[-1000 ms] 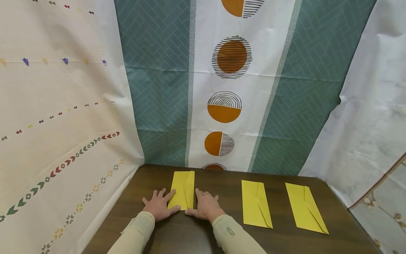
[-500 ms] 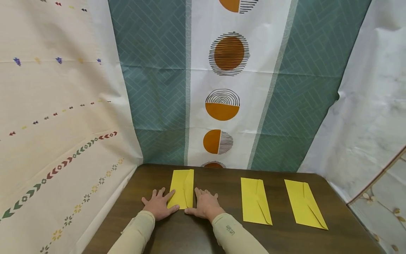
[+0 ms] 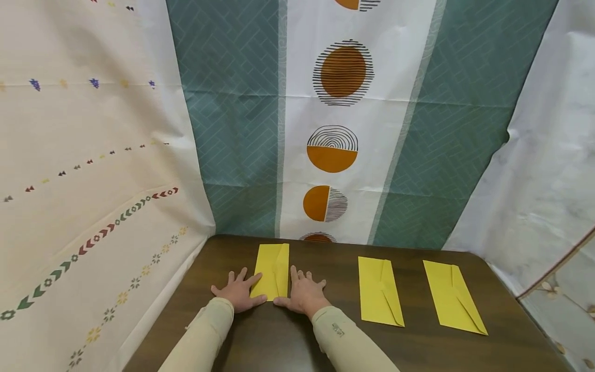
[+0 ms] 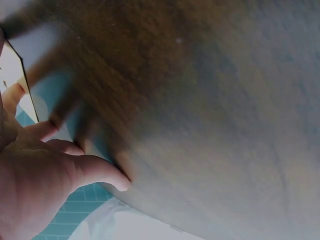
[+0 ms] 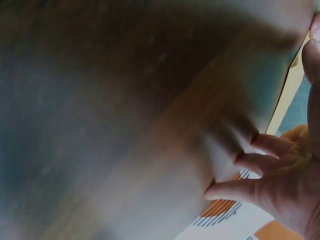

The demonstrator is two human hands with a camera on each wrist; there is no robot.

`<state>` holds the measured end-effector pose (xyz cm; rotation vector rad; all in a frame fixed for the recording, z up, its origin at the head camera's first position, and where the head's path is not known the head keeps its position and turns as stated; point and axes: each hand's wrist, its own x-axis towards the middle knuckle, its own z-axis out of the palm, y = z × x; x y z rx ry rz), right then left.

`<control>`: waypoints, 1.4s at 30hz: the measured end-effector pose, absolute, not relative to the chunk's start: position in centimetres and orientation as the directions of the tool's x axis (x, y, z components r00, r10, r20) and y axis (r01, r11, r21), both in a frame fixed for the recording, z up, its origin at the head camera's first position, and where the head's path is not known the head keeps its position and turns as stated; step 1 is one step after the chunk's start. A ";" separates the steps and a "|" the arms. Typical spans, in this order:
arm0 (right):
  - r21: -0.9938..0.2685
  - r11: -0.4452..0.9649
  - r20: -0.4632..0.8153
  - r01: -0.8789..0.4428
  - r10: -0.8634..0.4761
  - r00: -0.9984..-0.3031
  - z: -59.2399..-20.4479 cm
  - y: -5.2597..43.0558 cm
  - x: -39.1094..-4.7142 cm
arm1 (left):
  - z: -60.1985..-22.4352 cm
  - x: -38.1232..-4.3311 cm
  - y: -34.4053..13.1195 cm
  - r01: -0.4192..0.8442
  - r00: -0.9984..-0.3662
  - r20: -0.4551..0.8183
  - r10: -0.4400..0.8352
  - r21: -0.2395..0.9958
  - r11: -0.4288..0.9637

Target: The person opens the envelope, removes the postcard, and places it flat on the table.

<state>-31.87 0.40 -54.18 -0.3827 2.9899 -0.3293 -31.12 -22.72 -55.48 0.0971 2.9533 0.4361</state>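
A yellow envelope (image 3: 273, 264) lies flat on the dark wooden table, its flap side up, between my two hands. My left hand (image 3: 237, 294) is spread on its left, the index finger and thumb reaching onto the near left part. On the other side my right hand (image 3: 304, 295) rests with fingers extended along the right edge, thumb at the near right corner. In the left wrist view, the fingertips of the left hand (image 4: 40, 175) touch the tabletop. The right wrist view shows the right hand (image 5: 285, 185) likewise, beside a pale strip of the envelope (image 5: 287, 95).
Two more yellow envelopes, a middle one (image 3: 380, 292) and a far right one (image 3: 454, 297), lie apart on the table (image 3: 334, 263). Patterned cloth (image 3: 237, 155) hangs behind the table's back edge, and pale cloth (image 3: 93, 217) hangs along its left side.
The head view has shifted slightly. Both hands and the envelopes keep their places on the table.
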 end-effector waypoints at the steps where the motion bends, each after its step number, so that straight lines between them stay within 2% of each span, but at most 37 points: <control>1: -0.223 0.948 -0.082 -0.228 -0.251 -0.964 -54.3 0.3 -31.9 | -55.4 -31.1 -22.6 0.040 -0.986 -0.145 0.086 0.299 0.953; 9: -0.216 0.955 -0.044 -0.202 -0.216 -0.975 -54.9 -0.1 -31.7 | -55.0 -31.1 -22.6 0.037 -0.987 -0.141 0.082 0.294 0.955; 19: -0.229 0.955 -0.069 -0.189 -0.210 -0.975 -55.1 -0.2 -31.7 | -54.5 -30.7 -22.4 0.025 -0.980 -0.182 0.085 0.310 0.950; 42: -0.258 0.948 -0.072 -0.187 -0.212 -0.975 -54.5 -0.2 -32.2 | -53.9 -31.2 -22.2 -0.015 -0.982 -0.183 0.043 0.302 0.953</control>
